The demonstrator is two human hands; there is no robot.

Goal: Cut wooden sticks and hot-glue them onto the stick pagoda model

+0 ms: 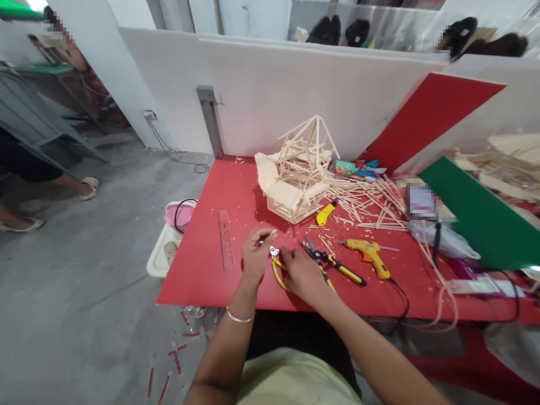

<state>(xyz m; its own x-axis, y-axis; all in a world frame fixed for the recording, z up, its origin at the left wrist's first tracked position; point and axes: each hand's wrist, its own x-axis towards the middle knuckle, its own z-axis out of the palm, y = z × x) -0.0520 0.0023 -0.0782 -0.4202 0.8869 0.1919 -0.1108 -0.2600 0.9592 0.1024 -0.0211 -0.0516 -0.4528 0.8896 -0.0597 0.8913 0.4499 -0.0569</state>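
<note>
My left hand (255, 256) is closed in a pinch, with the pale end of a small wooden stick (274, 232) showing at its fingertips. Beside it, my right hand (302, 275) is wrapped round yellow-handled cutting pliers (277, 273). Their metal jaws point up toward the left fingers; whether they touch the stick I cannot tell. Beyond both hands stands a many-sided model building (291, 194) of thin wooden sticks with a pointed roof frame. A second yellow-and-black cutting tool (337, 266) lies spread just right of my right hand.
On the red tabletop (198, 247) lie a clear ruler (226, 242), a yellow utility knife (325, 214), a corded yellow glue gun (371, 254) and a heap of loose sticks (367, 199). A green board (485, 219) leans at right. A white bin (159, 261) stands left, and a person's feet (89, 188) show farther off.
</note>
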